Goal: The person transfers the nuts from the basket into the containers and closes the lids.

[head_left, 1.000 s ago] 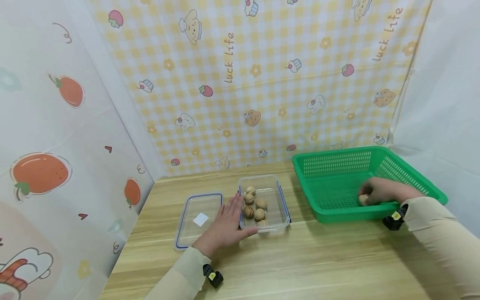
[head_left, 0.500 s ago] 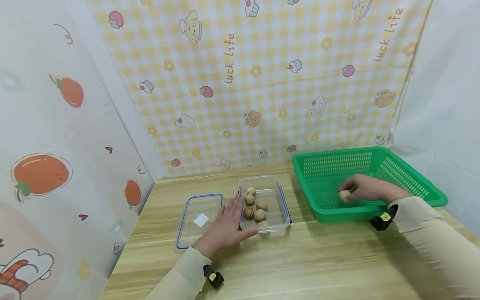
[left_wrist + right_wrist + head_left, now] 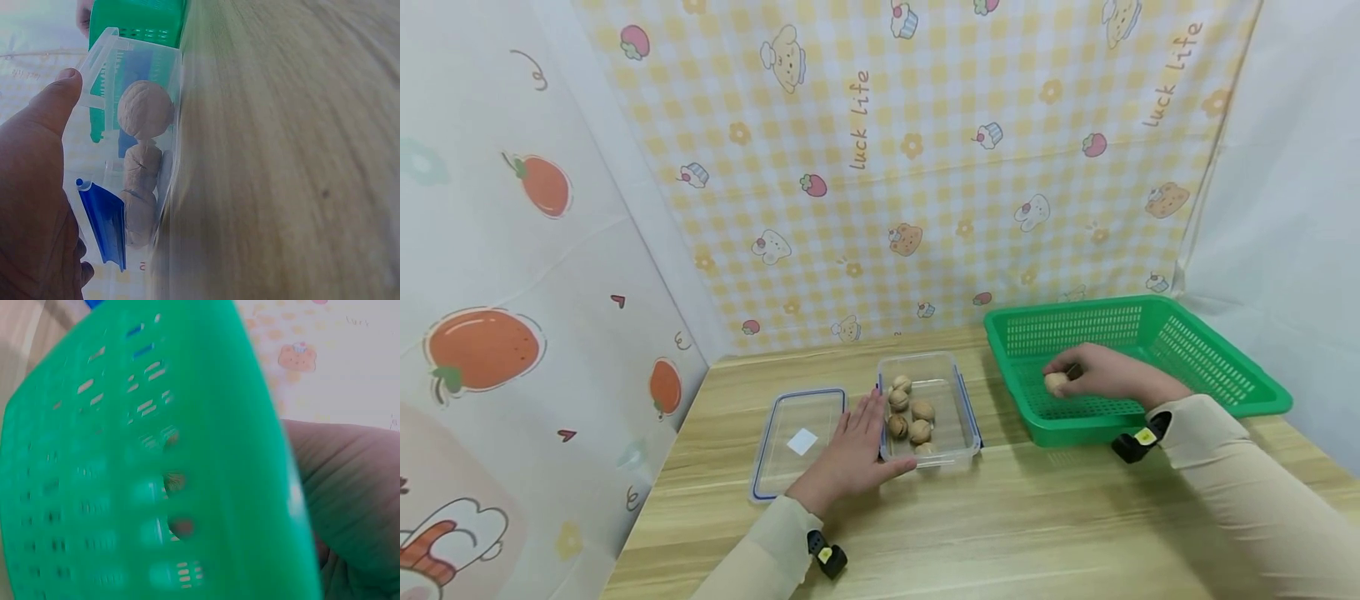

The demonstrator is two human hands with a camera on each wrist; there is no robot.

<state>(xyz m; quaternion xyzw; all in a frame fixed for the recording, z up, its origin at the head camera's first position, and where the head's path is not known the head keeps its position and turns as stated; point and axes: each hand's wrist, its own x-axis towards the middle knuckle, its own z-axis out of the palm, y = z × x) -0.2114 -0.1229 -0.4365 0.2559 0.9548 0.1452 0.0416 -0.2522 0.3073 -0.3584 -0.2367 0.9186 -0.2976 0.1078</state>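
In the head view, my right hand [image 3: 1101, 372] pinches a walnut [image 3: 1056, 383] low over the floor of the green basket [image 3: 1052, 433]. The right wrist view shows the basket's slotted wall in front, hiding most of that hand [image 3: 356, 494]. My left hand [image 3: 850, 454] rests with straight fingers along the left side of a clear plastic box [image 3: 951, 417], its thumb at the near edge. Several walnuts [image 3: 920, 431] lie inside the box, mostly on its left side. In the left wrist view the thumb [image 3: 53, 103] lies by the box's rim, above a blue clip flap [image 3: 105, 224].
A clear lid [image 3: 782, 417] with a blue seal and a white label lies left of the box, partly under the left hand. The wooden table [image 3: 970, 525] runs toward the front. A checked cloth [image 3: 910, 192] hangs behind, with white cloths at both sides.
My right hand has moved left across the basket with the walnut, from its right part to nearer its left wall. The left hand and the box have stayed in place.
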